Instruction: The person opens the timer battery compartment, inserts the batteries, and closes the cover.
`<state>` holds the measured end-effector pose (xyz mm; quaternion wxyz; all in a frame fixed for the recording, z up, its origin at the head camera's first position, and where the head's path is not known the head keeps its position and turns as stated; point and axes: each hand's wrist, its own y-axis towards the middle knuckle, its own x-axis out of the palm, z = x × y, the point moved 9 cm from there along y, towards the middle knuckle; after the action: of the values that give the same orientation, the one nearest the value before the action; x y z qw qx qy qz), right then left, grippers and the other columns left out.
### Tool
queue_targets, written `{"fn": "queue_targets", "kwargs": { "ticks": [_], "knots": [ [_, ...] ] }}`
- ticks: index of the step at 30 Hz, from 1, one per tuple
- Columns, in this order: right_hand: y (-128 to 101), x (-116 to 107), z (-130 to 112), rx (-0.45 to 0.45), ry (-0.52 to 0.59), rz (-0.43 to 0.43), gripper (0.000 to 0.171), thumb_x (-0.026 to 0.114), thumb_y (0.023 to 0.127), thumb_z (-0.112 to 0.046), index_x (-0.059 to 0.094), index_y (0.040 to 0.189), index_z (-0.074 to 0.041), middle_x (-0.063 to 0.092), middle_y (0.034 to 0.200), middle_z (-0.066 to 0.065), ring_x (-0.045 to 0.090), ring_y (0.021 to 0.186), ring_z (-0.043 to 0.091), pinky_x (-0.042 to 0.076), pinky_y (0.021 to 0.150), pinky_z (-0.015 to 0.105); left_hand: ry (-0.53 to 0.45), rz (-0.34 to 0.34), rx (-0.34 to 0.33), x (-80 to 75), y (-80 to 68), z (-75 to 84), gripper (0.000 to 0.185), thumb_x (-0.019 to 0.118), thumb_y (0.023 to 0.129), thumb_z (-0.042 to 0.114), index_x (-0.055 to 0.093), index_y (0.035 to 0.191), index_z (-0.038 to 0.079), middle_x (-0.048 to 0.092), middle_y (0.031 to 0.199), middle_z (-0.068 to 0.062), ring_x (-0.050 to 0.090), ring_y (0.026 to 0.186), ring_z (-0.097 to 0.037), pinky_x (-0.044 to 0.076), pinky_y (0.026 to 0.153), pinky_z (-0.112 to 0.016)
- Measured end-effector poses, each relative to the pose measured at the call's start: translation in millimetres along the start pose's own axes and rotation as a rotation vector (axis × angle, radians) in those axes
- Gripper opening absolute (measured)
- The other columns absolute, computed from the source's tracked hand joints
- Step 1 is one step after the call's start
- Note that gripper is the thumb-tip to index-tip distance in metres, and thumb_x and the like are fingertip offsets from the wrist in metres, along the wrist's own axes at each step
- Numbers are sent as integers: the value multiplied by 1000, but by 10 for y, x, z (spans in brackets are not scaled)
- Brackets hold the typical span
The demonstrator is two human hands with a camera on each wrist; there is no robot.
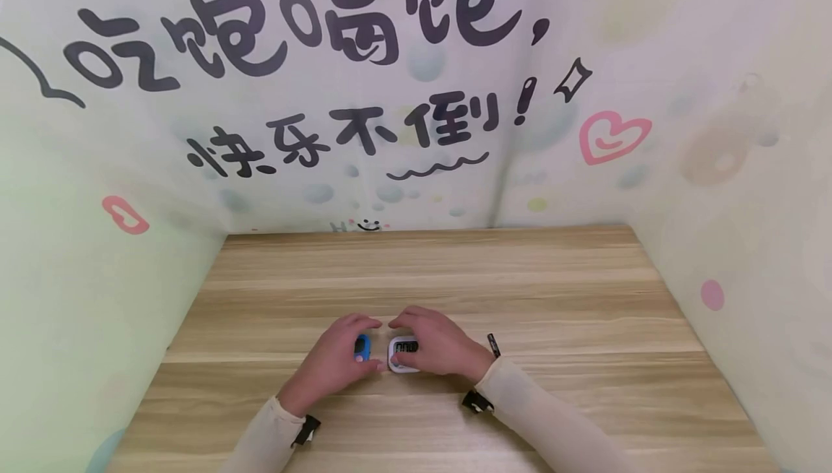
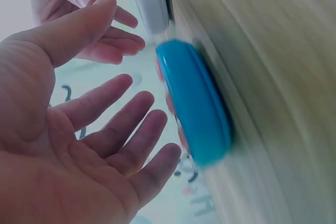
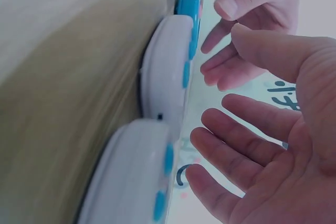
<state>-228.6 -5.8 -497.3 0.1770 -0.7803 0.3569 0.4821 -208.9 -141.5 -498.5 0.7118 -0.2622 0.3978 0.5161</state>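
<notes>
In the head view a blue timer lies on the table, partly covered by my left hand. That hand's fingers and thumb are spread and loosely bent above the timer, with nothing in them. My right hand hovers likewise over a white timer with a digital display, hiding its right part. The right wrist view has two white timers in a row, a nearer one and a farther one, both with blue buttons. Beyond them sits the blue timer. Only one white timer shows from the head.
The timers lie on a wood-grain table. Pale walls with dark lettering and pink hearts stand behind and at both sides. Black wrist gear is on the right wrist, and a black strap piece on the left.
</notes>
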Motion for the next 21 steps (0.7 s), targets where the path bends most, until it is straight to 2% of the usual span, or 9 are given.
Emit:
{"fn": "queue_targets", "kwargs": {
  "ticks": [5,11,15,19,21],
  "knots": [
    [120,60,-104,-14,-12,7,52,73,87,-45,63,130,-18,63,126,-5,60,115,12,52,100,33,-21,1,-44,-96,-106,-124,69,90,71,35,62,132,15,60,131,-4,54,124,-29,48,103,-50],
    [246,166,-234,-26,-15,-13,55,74,85,-46,63,130,-16,64,124,-5,60,114,11,52,97,29,9,-4,-82,-159,-205,-297,76,92,68,34,60,133,11,61,132,-9,54,123,-32,47,104,-52],
    [294,240,-265,2,-47,-45,60,76,83,-49,62,132,-17,63,126,-5,59,115,12,53,96,30,20,-31,-131,-155,-233,-438,81,93,66,30,57,135,6,59,132,-13,54,124,-34,45,106,-53],
    [336,301,-282,22,-74,-67,62,76,82,-50,61,133,-17,63,128,-4,58,117,14,53,96,34,16,-62,-186,-146,-246,-539,85,93,65,26,54,136,1,60,122,-13,58,110,-26,49,100,-48],
    [357,326,-299,18,-82,-76,62,76,82,-50,61,133,-16,64,126,-3,58,117,15,53,97,34,2,-82,-206,-136,-251,-558,84,93,66,24,54,136,0,60,114,-11,57,99,-21,52,92,-44]
  ]
}}
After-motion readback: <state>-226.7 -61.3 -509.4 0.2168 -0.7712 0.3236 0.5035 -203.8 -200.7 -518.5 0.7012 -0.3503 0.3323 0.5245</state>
